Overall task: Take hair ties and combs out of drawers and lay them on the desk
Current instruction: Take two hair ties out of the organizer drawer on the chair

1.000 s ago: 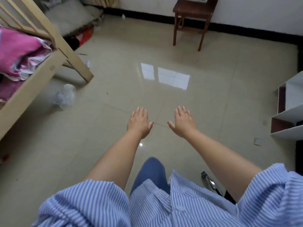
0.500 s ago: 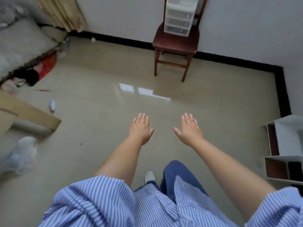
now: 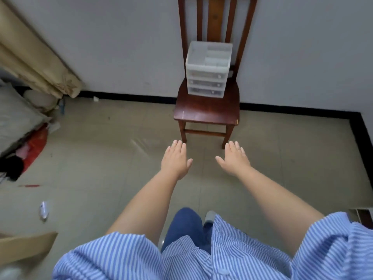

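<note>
A small white plastic drawer unit (image 3: 206,76) with three shut drawers and an open tray on top stands on the seat of a dark wooden chair (image 3: 205,112) against the white wall. No hair ties or combs can be made out through the drawer fronts. My left hand (image 3: 175,159) and my right hand (image 3: 233,158) are stretched out flat, palms down, fingers apart, holding nothing. Both hover over the floor just short of the chair's front legs, well below the drawers.
Beige tiled floor (image 3: 101,178) lies between me and the chair. A curtain (image 3: 36,63) hangs at the left, with bedding and a red bag (image 3: 36,144) below it. A wooden bed corner (image 3: 26,245) juts in at bottom left. A white shelf edge (image 3: 363,215) shows at right.
The view has swung up and closer to the chair, so the drawer unit now sits in the upper middle. Both hands stay stretched out and empty, now near the chair's legs.
</note>
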